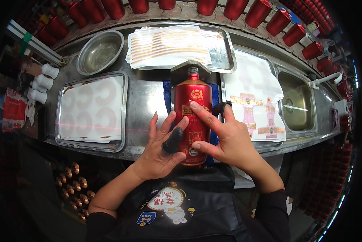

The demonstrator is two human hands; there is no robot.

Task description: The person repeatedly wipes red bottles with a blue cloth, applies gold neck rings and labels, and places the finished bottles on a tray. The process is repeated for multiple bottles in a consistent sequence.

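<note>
Head view, red btl [194, 125] w/ gold lettering [186, 110], R fingers [207, 116] on front

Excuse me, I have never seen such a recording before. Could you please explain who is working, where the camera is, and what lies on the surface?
No robot is here: these are a person's own left hand and right hand, each with a black finger cover. A wide fisheye camera on the person's head looks down, so straight edges bend.

Between the hands lies a glossy red bottle with gold print, neck pointing away. The right index finger and thumb rest on its front; the left hand is at its left side, perhaps touching.

On the shiny metal worktop are a rectangular metal tray of white sheets at left, a round metal bowl behind it, and pink-and-gold printed sheets at right.
</note>
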